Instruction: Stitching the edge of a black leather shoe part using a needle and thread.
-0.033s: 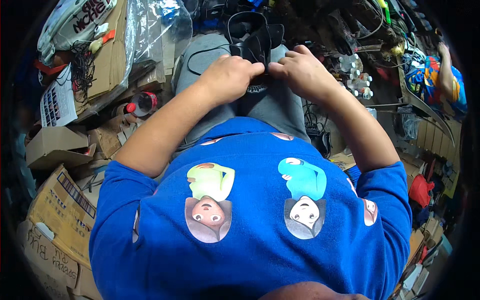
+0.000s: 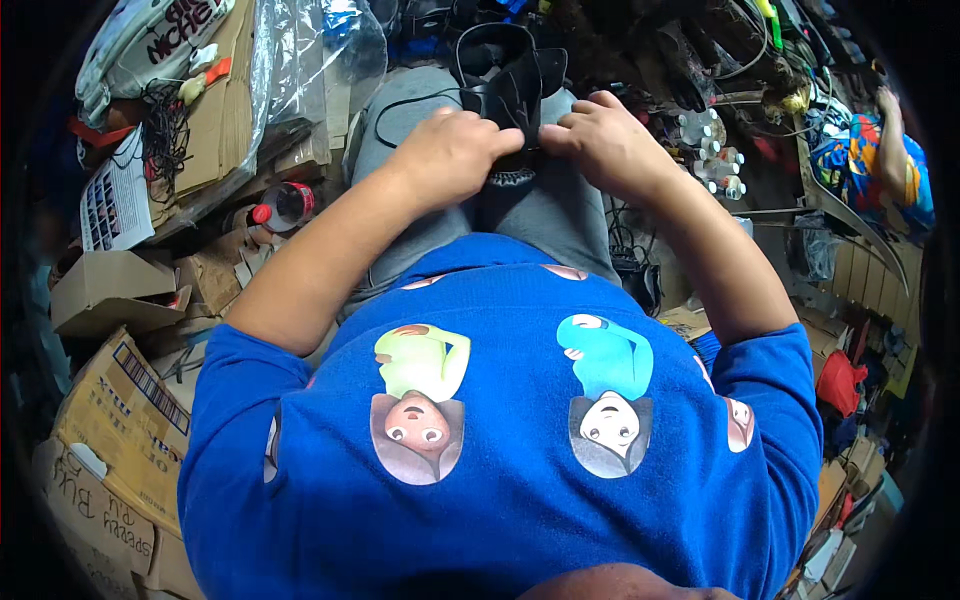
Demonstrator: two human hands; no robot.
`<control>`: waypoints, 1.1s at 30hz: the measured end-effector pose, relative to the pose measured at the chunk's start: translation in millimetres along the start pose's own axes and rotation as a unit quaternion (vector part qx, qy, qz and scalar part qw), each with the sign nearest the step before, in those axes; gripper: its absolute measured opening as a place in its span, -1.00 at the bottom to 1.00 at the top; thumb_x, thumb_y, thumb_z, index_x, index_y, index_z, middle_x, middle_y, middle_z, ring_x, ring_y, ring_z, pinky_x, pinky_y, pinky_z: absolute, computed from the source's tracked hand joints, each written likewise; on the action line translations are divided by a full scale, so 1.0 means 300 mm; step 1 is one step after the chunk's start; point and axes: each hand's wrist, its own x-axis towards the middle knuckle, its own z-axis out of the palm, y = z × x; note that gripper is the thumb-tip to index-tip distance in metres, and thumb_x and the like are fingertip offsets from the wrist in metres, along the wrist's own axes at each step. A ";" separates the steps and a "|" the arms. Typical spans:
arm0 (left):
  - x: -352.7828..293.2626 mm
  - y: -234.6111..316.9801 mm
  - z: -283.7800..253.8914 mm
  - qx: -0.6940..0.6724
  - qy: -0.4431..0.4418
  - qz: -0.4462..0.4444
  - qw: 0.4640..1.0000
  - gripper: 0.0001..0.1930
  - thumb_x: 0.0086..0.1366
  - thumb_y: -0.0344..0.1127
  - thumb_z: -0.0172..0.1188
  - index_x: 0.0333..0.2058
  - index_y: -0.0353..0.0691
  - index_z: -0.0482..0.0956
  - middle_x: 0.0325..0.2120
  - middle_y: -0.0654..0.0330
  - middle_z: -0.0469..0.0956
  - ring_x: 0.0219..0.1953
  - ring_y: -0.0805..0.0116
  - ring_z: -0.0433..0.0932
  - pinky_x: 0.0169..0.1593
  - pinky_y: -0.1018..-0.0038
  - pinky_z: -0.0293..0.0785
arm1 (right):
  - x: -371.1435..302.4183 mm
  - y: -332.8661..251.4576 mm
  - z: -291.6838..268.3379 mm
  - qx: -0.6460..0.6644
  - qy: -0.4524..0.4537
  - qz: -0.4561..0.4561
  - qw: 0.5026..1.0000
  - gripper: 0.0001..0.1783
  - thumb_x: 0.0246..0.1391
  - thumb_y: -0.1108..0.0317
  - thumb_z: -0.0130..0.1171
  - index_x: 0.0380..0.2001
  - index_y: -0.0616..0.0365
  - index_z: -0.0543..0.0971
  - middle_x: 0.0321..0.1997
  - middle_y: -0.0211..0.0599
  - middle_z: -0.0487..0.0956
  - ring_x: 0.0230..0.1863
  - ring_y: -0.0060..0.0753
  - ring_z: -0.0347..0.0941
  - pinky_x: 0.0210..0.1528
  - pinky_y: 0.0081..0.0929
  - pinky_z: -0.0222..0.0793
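A black boot [image 2: 515, 95] rests between my knees, its collar opening away from me and its near end toward my belly. Pale stitching [image 2: 511, 178] shows along that near end. My left hand [image 2: 455, 150] is closed at the boot's left side, thumb pointing inward. Opposite it, my right hand [image 2: 605, 142] grips the right side with curled fingers. The two thumbs almost meet over the front. A thin black lace [image 2: 383, 112] loops out over my left thigh and back toward my left hand. My fingertips are hidden, so whether they also pinch lace cannot be seen.
Cardboard boxes [image 2: 120, 295] and a red-capped bottle [image 2: 290, 207] crowd my left, below clear plastic wrapping [image 2: 300, 85]. Several small bottles [image 2: 715, 160] stand to my right. Beyond them a person's arm [image 2: 890, 145] shows beside bright patterned cloth.
My left thumb has drawn slightly left, widening the small gap between the thumbs. The boot and right hand look nearly unchanged.
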 end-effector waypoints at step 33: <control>-0.150 -0.073 -0.221 -0.062 0.126 -0.125 0.982 -0.61 0.06 -0.35 0.29 -0.07 -0.19 0.55 -0.09 0.12 0.50 -0.07 0.25 0.49 -0.14 0.45 0.45 | -0.247 0.177 0.101 0.457 0.041 0.286 0.841 -0.79 -0.06 0.39 0.27 -0.28 0.16 0.62 -0.25 -0.28 0.59 -0.18 -0.42 0.49 -0.08 -0.47 0.37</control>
